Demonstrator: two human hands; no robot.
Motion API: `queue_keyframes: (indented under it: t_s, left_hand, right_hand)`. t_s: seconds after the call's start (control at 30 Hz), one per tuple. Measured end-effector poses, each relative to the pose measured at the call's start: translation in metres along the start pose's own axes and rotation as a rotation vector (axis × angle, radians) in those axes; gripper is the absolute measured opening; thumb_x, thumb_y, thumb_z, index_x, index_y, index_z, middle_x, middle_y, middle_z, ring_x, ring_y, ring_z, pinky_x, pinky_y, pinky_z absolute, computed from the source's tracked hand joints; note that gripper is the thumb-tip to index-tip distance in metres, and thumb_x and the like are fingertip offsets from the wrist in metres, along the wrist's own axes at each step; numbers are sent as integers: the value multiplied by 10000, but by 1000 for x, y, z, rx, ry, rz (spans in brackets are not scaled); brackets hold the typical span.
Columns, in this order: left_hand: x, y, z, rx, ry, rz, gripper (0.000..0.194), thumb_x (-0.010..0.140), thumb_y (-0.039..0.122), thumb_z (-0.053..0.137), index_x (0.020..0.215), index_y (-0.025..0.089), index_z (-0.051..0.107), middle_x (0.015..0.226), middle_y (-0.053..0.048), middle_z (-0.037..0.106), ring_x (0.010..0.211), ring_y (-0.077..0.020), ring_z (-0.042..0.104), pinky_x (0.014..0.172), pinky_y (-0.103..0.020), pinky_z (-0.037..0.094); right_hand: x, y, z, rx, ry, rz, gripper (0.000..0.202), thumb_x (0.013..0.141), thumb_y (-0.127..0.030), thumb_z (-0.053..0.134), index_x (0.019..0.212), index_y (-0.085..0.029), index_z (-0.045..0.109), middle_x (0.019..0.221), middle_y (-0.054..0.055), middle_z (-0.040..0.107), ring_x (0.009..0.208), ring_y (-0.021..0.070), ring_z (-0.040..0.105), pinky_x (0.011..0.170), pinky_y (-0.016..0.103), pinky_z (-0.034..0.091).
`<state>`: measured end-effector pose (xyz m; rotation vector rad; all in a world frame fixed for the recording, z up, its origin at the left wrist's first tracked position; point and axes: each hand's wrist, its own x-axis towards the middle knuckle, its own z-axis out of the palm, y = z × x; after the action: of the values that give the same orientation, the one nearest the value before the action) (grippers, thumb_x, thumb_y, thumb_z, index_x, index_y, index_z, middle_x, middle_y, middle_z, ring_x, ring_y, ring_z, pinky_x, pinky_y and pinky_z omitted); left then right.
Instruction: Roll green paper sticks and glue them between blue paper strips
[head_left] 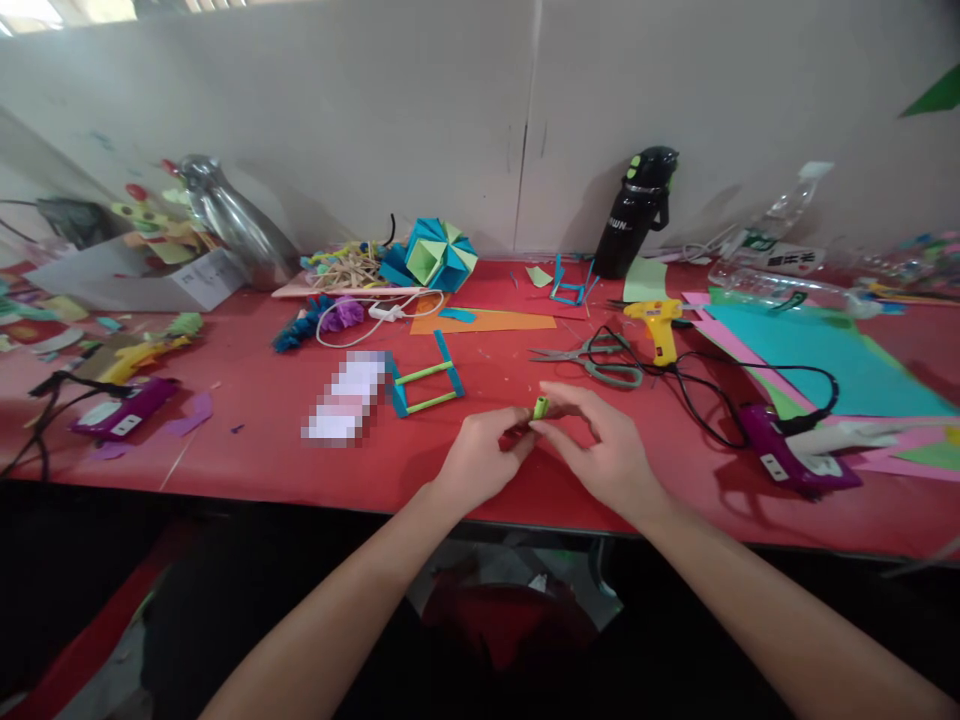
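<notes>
Between my two hands, over the red table, is a small green paper roll (pixel 540 407), its end pointing up. My left hand (pixel 487 450) has its fingertips closed on the roll from the left. From the right, my right hand (pixel 600 440) pinches it with thumb and fingers. To the left of my hands stands a small frame (pixel 426 375) of blue strips and green rods. Grey scissors (pixel 589 358) lie open just beyond my right hand, and a yellow glue gun (pixel 656 325) is behind them to the right.
Purple power strips (pixel 795 455) (pixel 127 408) sit right and left, with black cables. At the back are a black bottle (pixel 630 215), a steel jug (pixel 236 225) and a folded paper ball (pixel 441 255). Coloured sheets (pixel 817 355) lie right. The red table's (pixel 262 450) edge is near my wrists.
</notes>
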<state>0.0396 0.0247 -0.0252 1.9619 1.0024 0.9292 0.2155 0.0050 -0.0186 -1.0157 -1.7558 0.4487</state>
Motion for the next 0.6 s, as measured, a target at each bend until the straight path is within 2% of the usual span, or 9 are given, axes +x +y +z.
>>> queue_keyframes:
  t_s: [0.07,0.23,0.47,0.6]
  left_hand:
    - [0,2,0,-118,-34,-25,93,884,201,574,907,178,662,837,-35,712,812,-166,674,788,-289,536]
    - [2,9,0,-454,-124,-136,159,826,193,665,976,152,632,915,-68,717,902,-195,712,829,-309,557]
    - [3,11,-5,-691,-236,-321,263,802,215,708,1034,127,620,905,-95,710,873,-220,716,746,-344,600]
    - [3,11,-9,-753,-247,-366,315,766,260,760,1035,136,654,1035,-98,673,869,-204,702,778,-383,616]
  right_hand:
    - [3,1,-2,82,1,113,394,879,-231,666,1266,-252,597,968,26,697,861,157,670,834,315,570]
    - [11,0,-9,175,-49,254,143,862,-278,674,983,-219,724,918,31,725,828,168,678,775,312,571]
    - [11,1,-7,200,-49,289,162,862,-275,654,983,-196,726,871,39,729,764,162,675,718,304,569]
    - [12,3,-6,205,-38,301,160,856,-281,660,973,-196,728,891,45,737,783,167,683,717,299,569]
